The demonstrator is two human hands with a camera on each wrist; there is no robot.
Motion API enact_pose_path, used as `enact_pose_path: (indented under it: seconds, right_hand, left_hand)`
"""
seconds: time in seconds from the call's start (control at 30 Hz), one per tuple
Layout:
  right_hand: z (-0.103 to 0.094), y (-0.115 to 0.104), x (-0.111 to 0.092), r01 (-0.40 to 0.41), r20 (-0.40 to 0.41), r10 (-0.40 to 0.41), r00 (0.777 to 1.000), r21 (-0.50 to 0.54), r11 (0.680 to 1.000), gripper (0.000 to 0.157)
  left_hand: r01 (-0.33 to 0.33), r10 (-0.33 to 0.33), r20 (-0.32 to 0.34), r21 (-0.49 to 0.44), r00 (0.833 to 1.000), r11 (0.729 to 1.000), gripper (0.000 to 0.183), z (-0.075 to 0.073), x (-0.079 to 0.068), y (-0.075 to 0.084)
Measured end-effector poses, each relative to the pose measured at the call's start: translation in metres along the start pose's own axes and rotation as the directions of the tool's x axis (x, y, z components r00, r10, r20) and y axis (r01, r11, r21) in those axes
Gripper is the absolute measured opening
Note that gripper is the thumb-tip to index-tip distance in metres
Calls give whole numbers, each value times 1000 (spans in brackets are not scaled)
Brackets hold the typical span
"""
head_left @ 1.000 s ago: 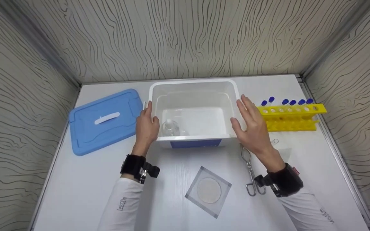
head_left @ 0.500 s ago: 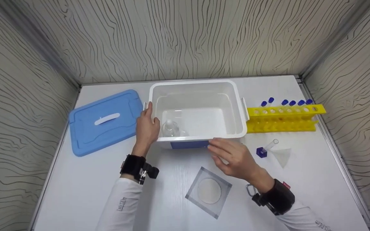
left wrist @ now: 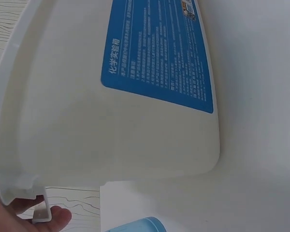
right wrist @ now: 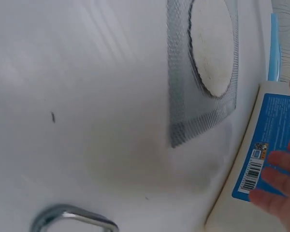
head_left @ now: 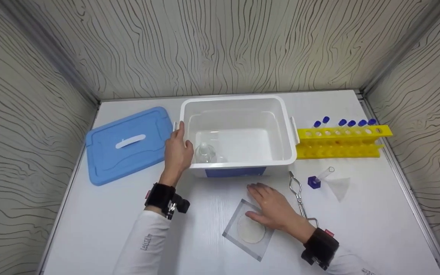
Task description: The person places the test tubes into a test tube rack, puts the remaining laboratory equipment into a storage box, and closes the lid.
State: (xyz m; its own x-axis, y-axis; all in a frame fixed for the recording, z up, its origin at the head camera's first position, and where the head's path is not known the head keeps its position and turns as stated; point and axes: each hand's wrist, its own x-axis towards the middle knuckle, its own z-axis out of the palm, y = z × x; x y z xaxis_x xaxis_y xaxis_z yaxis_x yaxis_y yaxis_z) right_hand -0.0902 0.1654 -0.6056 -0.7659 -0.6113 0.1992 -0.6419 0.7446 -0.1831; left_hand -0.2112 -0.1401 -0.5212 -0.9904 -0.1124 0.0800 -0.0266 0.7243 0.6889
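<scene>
Right hand (head_left: 274,208) has shifted from box (head_left: 239,165) front to over gauze (head_left: 251,233), fingers extended, holding nothing. Left hand (head_left: 178,152) grips handle (left wrist: 42,212). Box, right of left hand: tug could slide it. Gauze, under right hand: low sweep could drag it. Tongs (head_left: 299,196), right of right hand: outward swing could knock them. Flask (head_left: 204,153) in box, near left hand: jolt could tip it.

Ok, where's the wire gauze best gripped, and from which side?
Probably the near corner, from the near side: the wire gauze lies flat and looks thin; in the head view that corner is bare, the right hand hiding the right one.
</scene>
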Motion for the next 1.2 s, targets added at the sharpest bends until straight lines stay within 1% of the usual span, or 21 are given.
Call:
enact_pose_path:
  seconds: [0.07,0.17,0.4,0.5,0.6,0.77,0.97,1.1,1.2]
  right_hand:
    - [5,-4,-6,-73,73,74,995,-8,997,85]
    - [11,-8,-13,-132,119,133,984,-17,991,98]
    - [21,-15,-22,-202,184,209,960,-59,978,121]
    - [24,-18,-24,-227,205,235,950,-64,972,125]
    - [25,-20,-23,-242,199,252,947,-74,967,121]
    - [23,-20,-19,-248,155,256,954,-68,966,109]
    - [22,-22,-16,-270,139,272,952,-34,962,106]
    - [21,-23,-12,-277,146,275,950,-8,961,103]
    - [20,-21,-7,-302,170,291,942,43,952,91]
  left_hand:
    - [-1,1,-2,6,1000,1000,63,0,0,0]
    - [9,-9,-2,11,1000,1000,63,0,0,0]
    - [17,-17,4,0,1000,1000,63,1,0,0]
    - [17,-17,2,-14,1000,1000,63,1,0,1]
    - [17,-17,-2,-18,1000,1000,63,1,0,1]
    - [17,-17,-5,-6,1000,1000,64,1,-1,1]
    - [2,-2,-1,1,1000,1000,63,1,-1,1]
    - [6,-6,-4,-1,1000,1000,63,1,-1,0]
    - [11,-11,-1,-3,1000,1000,63,1,-1,0]
